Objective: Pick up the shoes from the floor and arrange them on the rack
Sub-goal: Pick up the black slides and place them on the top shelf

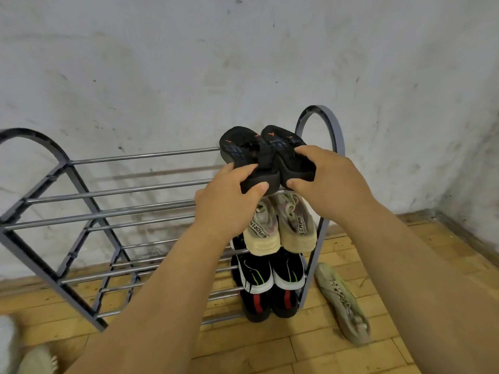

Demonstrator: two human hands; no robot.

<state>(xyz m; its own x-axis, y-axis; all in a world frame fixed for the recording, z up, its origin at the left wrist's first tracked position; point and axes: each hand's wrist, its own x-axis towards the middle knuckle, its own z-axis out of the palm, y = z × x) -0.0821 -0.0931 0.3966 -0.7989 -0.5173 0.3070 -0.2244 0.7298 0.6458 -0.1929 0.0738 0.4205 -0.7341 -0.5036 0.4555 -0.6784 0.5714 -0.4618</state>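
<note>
Two black sandals (266,155) going onto the rack's (129,190) top tier, right end, above the other pairs. Our left hand (229,197) and right hand (328,178) each pinch a heel. Next we'd seat them on the bars, then grab that beige sneaker (343,303) by the rack's right leg

Even soft light, wide-angle edge warp, bottom-left blur

I see rack (129,211) on wood floor (270,344) | top tier: black sandals (259,155) | second: beige sneakers (280,225) | third: black-white pair (270,271) | bottom: black-red pair (270,303) | floor: beige shoe (343,303) beside rack
</note>
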